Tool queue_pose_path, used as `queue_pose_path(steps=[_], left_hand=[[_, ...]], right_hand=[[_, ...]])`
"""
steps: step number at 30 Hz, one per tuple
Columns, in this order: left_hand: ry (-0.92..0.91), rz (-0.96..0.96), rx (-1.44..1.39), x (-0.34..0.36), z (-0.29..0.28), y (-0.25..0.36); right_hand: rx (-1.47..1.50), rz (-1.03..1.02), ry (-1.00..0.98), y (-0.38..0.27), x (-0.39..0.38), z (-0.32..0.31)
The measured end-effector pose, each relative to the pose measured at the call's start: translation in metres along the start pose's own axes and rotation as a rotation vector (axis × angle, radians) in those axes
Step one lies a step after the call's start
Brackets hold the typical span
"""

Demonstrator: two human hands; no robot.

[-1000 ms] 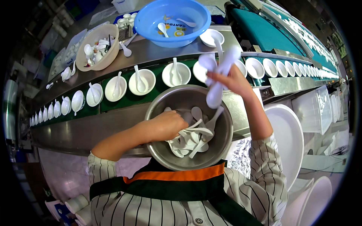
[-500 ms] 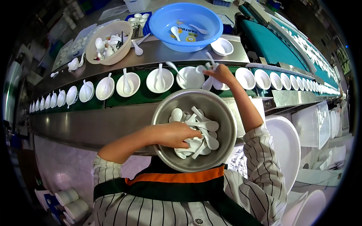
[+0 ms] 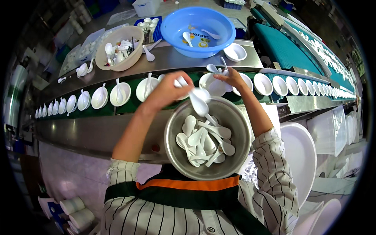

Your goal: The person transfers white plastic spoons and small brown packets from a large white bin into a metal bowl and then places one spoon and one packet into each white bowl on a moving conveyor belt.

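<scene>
Glossy white ceramic-looking spoons (image 3: 203, 141) lie in a dull brushed-metal bowl (image 3: 239, 156); blue basin (image 3: 172, 27) looks plastic.

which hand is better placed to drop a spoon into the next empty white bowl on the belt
Right, probably. The right hand holds white plastic spoons beside the empty white bowls; the left hand is over bowls already filled.
</scene>
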State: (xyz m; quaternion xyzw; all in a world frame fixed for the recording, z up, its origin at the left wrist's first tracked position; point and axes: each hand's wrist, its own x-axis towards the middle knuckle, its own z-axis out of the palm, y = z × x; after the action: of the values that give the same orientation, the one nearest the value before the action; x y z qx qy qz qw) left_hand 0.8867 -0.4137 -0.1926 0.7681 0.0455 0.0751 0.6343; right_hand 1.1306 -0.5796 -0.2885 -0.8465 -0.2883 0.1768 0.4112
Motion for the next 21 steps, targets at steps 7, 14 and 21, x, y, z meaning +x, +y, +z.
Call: queue_pose_path(steps=[7, 14, 21], left_hand=[[0.029, -0.372, 0.27, 0.051, -0.086, -0.083], [0.452, -0.271, 0.275, 0.045, -0.103, -0.109], [0.597, -0.142, 0.311, 0.003, -0.162, -0.111]], right_hand=[[-0.062, -0.026, 0.025, 0.007, -0.009, 0.0], [0.2, -0.063, 0.071, -0.015, -0.027, -0.024], [-0.025, -0.086, -0.148, -0.019, -0.013, -0.021]])
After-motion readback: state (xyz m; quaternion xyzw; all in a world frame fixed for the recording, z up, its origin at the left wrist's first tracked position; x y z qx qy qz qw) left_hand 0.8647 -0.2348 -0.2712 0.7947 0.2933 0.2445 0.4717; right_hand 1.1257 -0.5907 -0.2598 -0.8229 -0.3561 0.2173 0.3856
